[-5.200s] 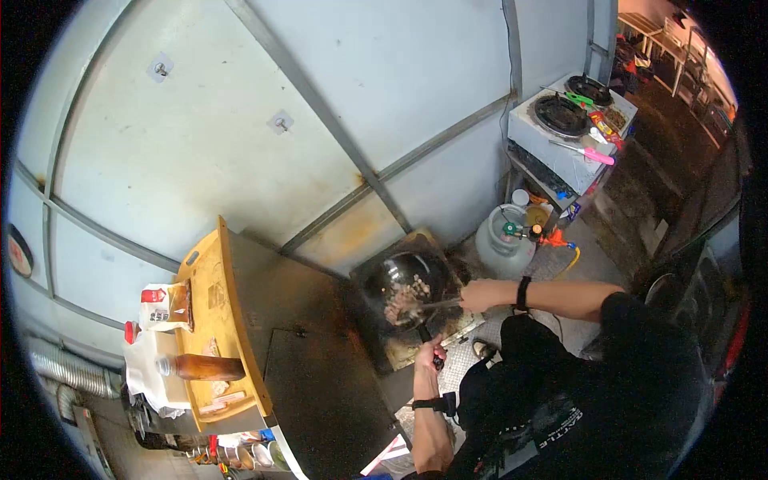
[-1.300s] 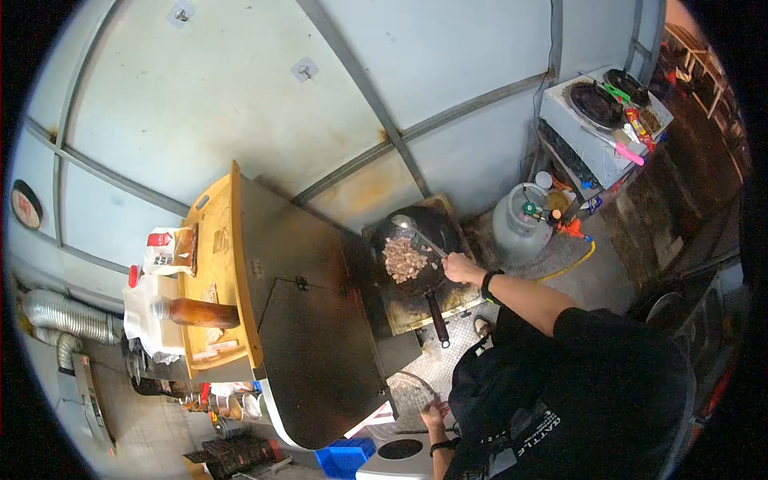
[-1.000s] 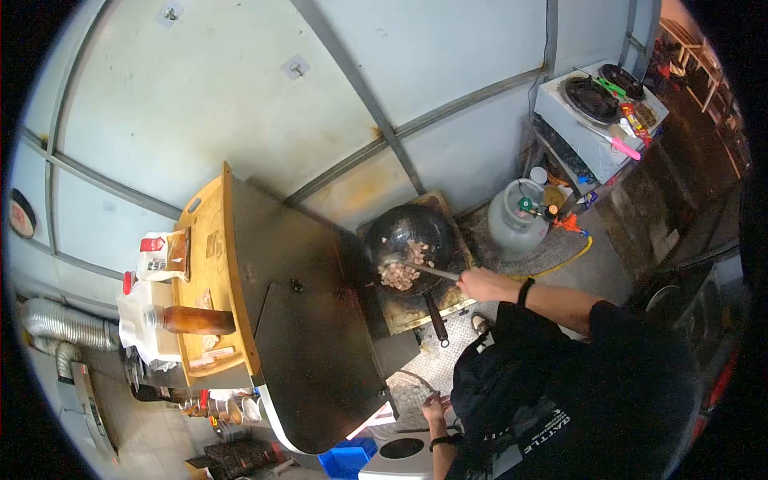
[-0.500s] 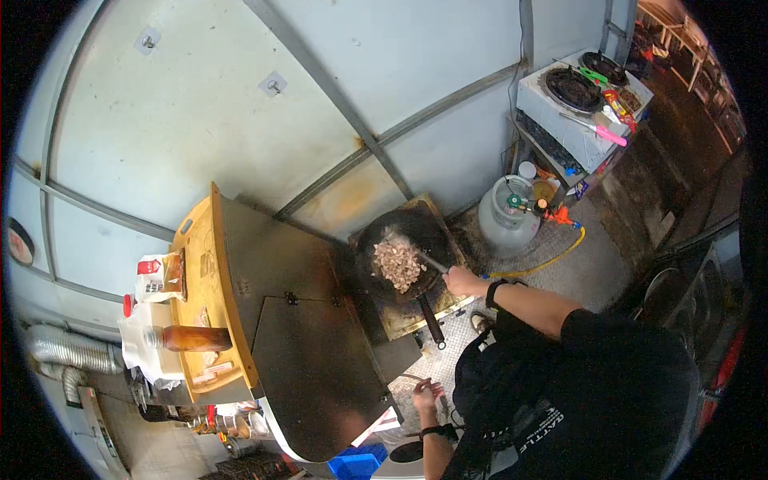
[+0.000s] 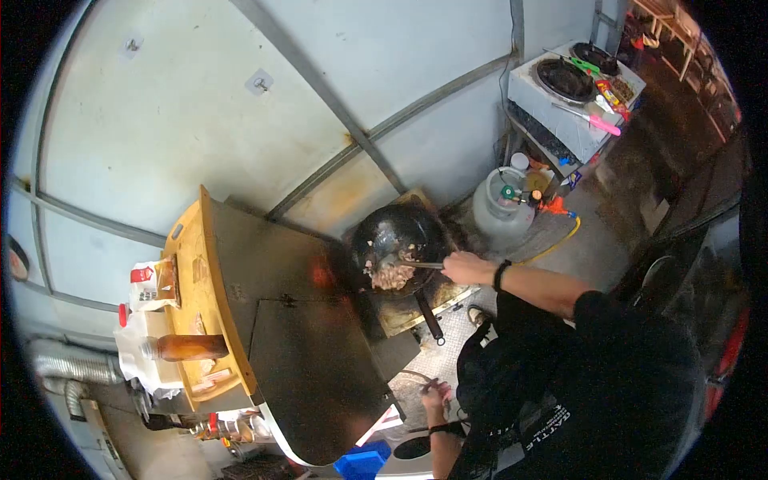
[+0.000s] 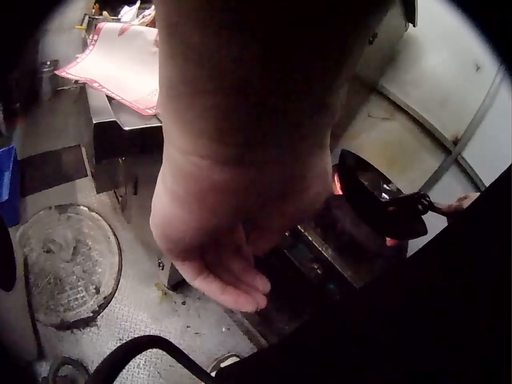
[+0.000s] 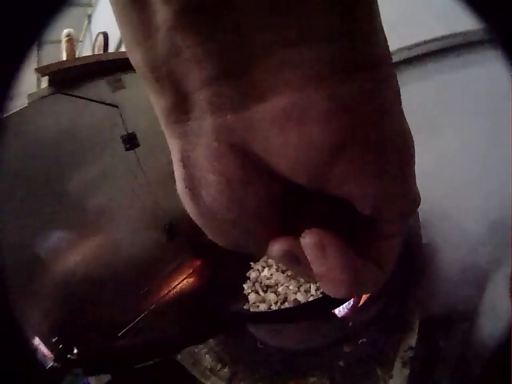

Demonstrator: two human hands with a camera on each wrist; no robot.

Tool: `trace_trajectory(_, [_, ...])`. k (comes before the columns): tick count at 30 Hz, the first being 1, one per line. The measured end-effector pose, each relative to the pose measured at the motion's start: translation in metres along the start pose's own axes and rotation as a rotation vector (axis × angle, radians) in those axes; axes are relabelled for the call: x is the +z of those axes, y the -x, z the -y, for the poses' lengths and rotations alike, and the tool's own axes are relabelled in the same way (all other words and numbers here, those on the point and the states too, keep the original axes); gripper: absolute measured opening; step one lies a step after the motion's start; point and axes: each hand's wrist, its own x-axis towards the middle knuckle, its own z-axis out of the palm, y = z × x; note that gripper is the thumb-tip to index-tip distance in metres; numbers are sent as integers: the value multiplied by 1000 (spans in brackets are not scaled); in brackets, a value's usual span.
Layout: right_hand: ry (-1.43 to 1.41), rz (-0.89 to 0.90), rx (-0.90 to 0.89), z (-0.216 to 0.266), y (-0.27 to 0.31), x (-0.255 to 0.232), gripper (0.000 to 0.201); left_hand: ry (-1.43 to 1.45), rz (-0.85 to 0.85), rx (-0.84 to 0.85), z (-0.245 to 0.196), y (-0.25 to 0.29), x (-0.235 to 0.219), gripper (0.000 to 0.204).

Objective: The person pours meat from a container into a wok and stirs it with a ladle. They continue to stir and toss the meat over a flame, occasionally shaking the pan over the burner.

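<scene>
While your right hand [image 5: 458, 266] curls round the handle of the metal ladle [image 5: 416, 264], its bowl sits among the chopped meat [image 5: 390, 277] in the black wok [image 5: 392, 244] on the burner, with flame glowing under the wok's rim. Your left hand [image 5: 436, 395] hangs low beside your body, fingers relaxed and holding nothing, well apart from the wok's long handle [image 5: 430, 317]. A gas cylinder [image 5: 501, 220] stands near the stove.

At frame centre a blackened, glossy metal wok [image 5: 398, 240] sat by a dull, stained steel counter [image 5: 296, 336], with a matt yellow wooden board [image 5: 188, 272] at left and ribbed metal flooring [image 5: 436, 364] below.
</scene>
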Motion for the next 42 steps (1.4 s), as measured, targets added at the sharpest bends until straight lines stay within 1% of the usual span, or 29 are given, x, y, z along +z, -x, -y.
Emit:
trace_trajectory(1, [137,27,-43,2,11,-8,31,23,12,50,-3,-6,1,25])
trace_trajectory(2, [201,18,-71,5,26,-12,29,20,8,22,-25,-6,13,30])
trace_trajectory(3, [264,9,-101,8,42,-15,27,-4,78,4,-37,-19,19,39])
trace_trajectory(4, [327,-3,-131,11,52,-17,24,66,217,33,-55,-26,29,48])
trace_trajectory(5, [345,17,-156,14,55,-18,21,-89,199,14,-96,-13,60,53])
trace_trajectory(6, [362,30,-179,17,54,-20,19,-17,273,11,-113,-23,74,62])
trace_trajectory(7, [378,40,-199,21,53,-20,16,5,292,-56,-137,-28,93,64])
trace_trajectory(8, [359,-9,-194,19,48,-14,15,41,265,-83,-155,-33,115,63])
trace_trajectory(10, [318,-103,-178,8,30,14,14,173,516,-206,-168,-66,137,52])
trace_trajectory(11, [332,-177,-150,6,25,25,14,86,449,-157,-168,-70,148,46])
trace_trajectory(12, [278,-120,-100,12,28,14,15,0,377,-103,-169,-72,159,40])
trace_trajectory(14, [161,-12,-5,21,36,-7,17,119,340,-233,-179,-60,175,26])
trace_trajectory(15, [200,-1,-74,15,39,-13,25,80,300,-192,-181,-53,180,23])
trace_trajectory(16, [160,64,8,11,39,-18,28,51,264,-148,-183,-47,188,23])
trace_trajectory(18, [78,199,170,31,57,-69,33,96,258,-171,-179,-44,191,23])
trace_trajectory(19, [71,215,135,33,63,-87,36,117,251,-183,-182,-35,194,23])
trace_trajectory(22, [77,320,130,27,60,-93,43,111,251,-123,-193,2,201,22])
trace_trajectory(24, [82,193,40,12,47,-71,41,164,351,-170,-196,-19,192,25])
trace_trajectory(25, [78,141,-4,11,43,-61,40,193,385,-252,-207,-24,194,30])
trace_trajectory(26, [111,104,-24,8,39,-51,40,164,346,-160,-209,-23,198,31])
trace_trajectory(28, [175,24,-68,11,26,-42,38,-40,281,5,-205,-6,194,27])
trace_trajectory(29, [191,-39,-65,-3,18,-23,35,-91,282,89,-198,12,192,25])
trace_trajectory(30, [182,-28,-48,2,25,-31,35,-140,282,177,-184,34,183,23])
trace_trajectory(32, [167,-25,-16,33,50,-81,35,-144,255,151,-177,76,172,22])
trace_trajectory(33, [229,-14,-78,48,62,-101,36,-178,252,165,-174,65,167,23])
trace_trajectory(35, [192,-6,-55,34,61,-86,36,-189,257,150,-167,32,157,25])
trace_trajectory(36, [177,-3,-47,28,60,-80,37,-171,282,141,-176,12,161,26])
trace_trajectory(38, [151,9,-9,31,58,-79,37,-156,298,94,-202,1,175,29])
trace_trajectory(42, [144,23,38,20,55,-75,38,-8,302,18,-207,-28,190,27])
